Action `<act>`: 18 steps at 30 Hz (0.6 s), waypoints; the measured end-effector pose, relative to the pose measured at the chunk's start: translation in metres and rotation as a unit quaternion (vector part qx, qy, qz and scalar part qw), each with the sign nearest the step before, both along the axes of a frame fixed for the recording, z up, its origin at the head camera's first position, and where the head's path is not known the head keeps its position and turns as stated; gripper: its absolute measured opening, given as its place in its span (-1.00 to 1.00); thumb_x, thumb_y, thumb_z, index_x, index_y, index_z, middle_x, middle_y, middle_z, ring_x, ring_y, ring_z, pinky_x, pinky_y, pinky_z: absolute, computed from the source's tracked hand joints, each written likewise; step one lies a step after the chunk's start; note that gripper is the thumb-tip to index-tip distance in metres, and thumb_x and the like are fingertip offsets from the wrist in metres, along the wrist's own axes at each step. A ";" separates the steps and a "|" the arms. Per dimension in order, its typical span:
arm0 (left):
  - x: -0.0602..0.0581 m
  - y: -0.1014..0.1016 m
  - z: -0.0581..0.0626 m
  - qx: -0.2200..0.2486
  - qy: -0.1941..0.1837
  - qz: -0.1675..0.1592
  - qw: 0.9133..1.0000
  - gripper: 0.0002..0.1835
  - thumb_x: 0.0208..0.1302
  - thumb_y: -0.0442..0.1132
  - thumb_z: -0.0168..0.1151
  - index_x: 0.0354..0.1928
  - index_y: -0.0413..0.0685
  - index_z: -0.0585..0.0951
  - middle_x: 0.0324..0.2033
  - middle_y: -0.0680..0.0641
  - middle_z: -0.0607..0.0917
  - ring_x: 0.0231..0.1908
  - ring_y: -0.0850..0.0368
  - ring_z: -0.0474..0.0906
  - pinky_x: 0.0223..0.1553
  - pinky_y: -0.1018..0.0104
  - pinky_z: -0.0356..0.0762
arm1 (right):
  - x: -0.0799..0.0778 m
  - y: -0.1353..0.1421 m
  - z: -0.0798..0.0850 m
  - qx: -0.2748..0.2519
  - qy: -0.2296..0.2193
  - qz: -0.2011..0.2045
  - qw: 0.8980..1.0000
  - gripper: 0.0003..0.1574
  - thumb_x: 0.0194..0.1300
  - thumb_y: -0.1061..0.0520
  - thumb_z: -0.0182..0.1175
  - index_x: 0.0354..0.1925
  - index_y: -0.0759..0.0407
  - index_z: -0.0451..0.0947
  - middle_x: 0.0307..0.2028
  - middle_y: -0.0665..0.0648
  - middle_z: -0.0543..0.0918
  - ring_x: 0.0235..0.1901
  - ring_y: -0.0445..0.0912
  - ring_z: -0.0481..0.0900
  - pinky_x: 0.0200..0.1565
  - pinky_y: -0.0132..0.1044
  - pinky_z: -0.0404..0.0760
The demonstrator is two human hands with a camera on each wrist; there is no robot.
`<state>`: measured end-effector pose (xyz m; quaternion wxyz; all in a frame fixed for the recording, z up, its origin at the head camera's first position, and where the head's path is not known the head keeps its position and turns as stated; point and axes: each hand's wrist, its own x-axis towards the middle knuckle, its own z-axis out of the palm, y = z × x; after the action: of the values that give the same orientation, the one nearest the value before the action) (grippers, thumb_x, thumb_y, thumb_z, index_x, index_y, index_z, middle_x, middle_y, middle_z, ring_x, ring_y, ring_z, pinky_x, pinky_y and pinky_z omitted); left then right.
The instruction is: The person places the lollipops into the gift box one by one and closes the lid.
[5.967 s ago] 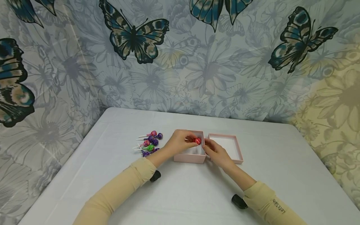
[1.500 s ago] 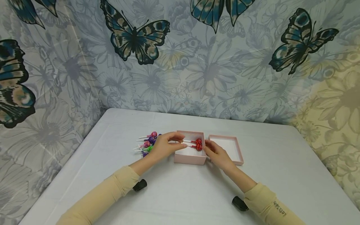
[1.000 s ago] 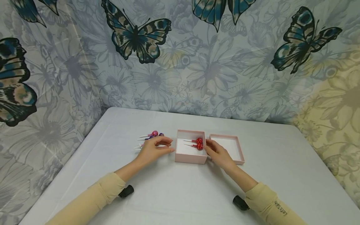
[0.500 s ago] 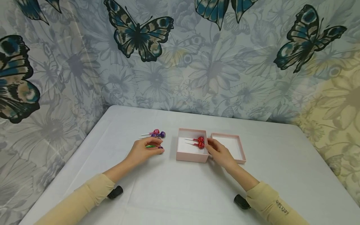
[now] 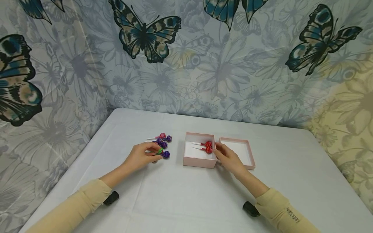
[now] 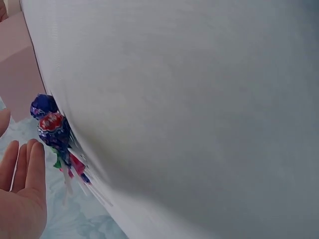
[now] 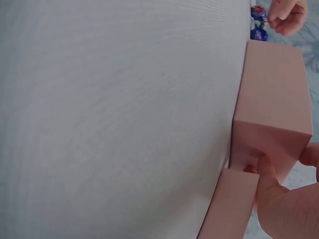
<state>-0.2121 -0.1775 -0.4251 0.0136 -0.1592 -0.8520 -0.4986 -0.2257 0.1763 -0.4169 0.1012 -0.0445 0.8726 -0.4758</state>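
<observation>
My left hand reaches over a pile of lollipops on the left, thumb and fingers apart around a green-wrapped lollipop. In the left wrist view its fingers are nearly straight, beside a purple-and-red lollipop, gripping nothing visible. Purple and pink lollipops lie close by; the hand hides part of the pile. My right hand holds the right wall of an open pink box, thumb and fingers against its side and rim. Inside, red lollipops lie with white sticks pointing left.
Right of the box lies its pink-edged lid, inner side up, partly behind the right hand. A white cloth covers the table. Black wrist devices show under both sleeves. Butterfly-print fabric hangs behind.
The left hand has let go of a red lollipop in the box, then moved left and down to the pile, its fingers around the green lollipop. The right hand stays at the box.
</observation>
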 end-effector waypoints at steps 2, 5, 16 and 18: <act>-0.001 -0.003 -0.001 -0.013 0.014 -0.003 1.000 -0.66 0.10 -0.28 0.48 -0.07 -0.21 0.68 -0.14 -0.13 0.71 -0.12 0.00 0.65 -0.07 0.30 0.62 | 0.000 0.000 0.000 0.000 0.000 0.001 1.000 -0.32 0.51 -0.06 0.00 0.42 0.23 0.20 0.30 0.31 0.40 0.20 0.15 0.46 0.11 -0.04 0.54; -0.002 -0.008 -0.001 -0.026 0.032 -0.003 0.999 -0.67 0.10 -0.32 0.48 -0.07 -0.22 0.68 -0.14 -0.14 0.71 -0.11 -0.02 0.65 -0.08 0.27 0.63 | 0.000 0.001 0.001 -0.002 0.001 0.003 1.000 -0.32 0.51 -0.07 0.00 0.42 0.23 0.20 0.30 0.31 0.41 0.19 0.15 0.47 0.08 -0.06 0.56; -0.011 -0.009 0.000 -0.151 0.088 -0.011 0.985 -0.69 0.16 -0.28 0.44 -0.05 -0.18 0.67 -0.19 -0.06 0.68 -0.16 0.06 0.62 -0.08 0.20 0.61 | 0.000 0.002 -0.001 -0.009 0.000 0.003 1.000 -0.32 0.50 -0.07 0.02 0.42 0.22 0.20 0.30 0.30 0.41 0.21 0.14 0.44 0.09 -0.06 0.55; -0.012 -0.007 0.002 -0.183 0.096 -0.014 0.978 -0.71 0.17 -0.26 0.43 -0.06 -0.16 0.68 -0.22 -0.04 0.66 -0.18 0.08 0.61 -0.12 0.19 0.61 | 0.000 0.002 -0.001 -0.008 0.000 0.003 1.000 -0.32 0.50 -0.07 0.02 0.42 0.22 0.20 0.30 0.30 0.41 0.22 0.14 0.43 0.10 -0.05 0.54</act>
<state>-0.2243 -0.1845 -0.4231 0.0590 -0.2185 -0.9210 -0.3170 -0.2253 0.1785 -0.4175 0.1019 -0.0477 0.8688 -0.4823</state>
